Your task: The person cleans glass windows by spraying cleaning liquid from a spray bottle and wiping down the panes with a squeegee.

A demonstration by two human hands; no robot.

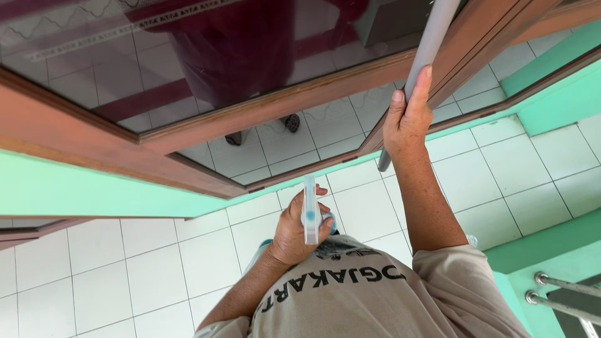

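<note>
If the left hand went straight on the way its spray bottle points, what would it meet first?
Probably the window glass above the green sill; the left hand aims its spray bottle there, though depth is unclear.

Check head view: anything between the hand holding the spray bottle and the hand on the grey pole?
Nothing is held there. Between the left hand with the spray bottle and the right hand on the grey pole show only white floor tiles and the window's green sill.

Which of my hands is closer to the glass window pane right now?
Right. The right hand grips a grey pole up against the wooden frame by the glass. The left hand holds a spray bottle lower, near the chest.
</note>
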